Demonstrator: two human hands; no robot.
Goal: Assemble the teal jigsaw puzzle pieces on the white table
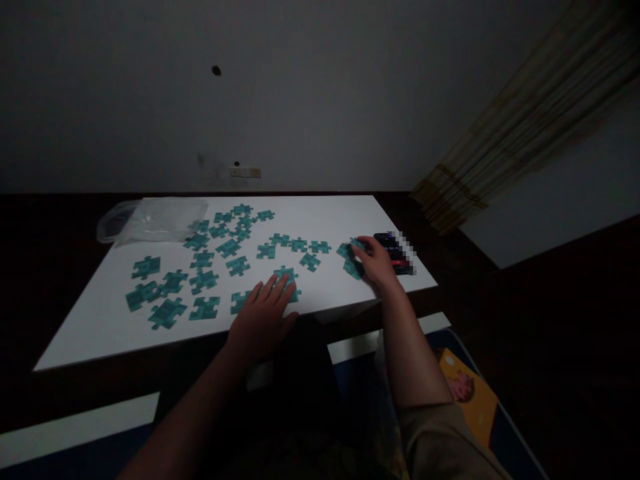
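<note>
Many teal jigsaw puzzle pieces (229, 247) lie spread over a white table (100, 327). My left hand (264, 313) rests flat at the near edge, fingers stretched over a puzzle piece (287, 272) that they partly cover. Another puzzle piece (240, 302) sits just left of those fingers. Toward the right end, my right hand (376, 261) has its thumb and fingers closed on a puzzle piece (357, 243). Close beside that lie a puzzle piece (343, 250) and one (353, 268) partly in the hand's shadow. The fingertips' exact contact is hard to make out in the dim light.
A clear plastic bag (163, 220) lies at the table's back left. Dark objects with a red part (400, 263), partly pixelated, are right of my right hand. A yellow box (470, 393) is below at right. Behind the table stands a wall with sockets (245, 172); a curtain (450, 193) hangs right.
</note>
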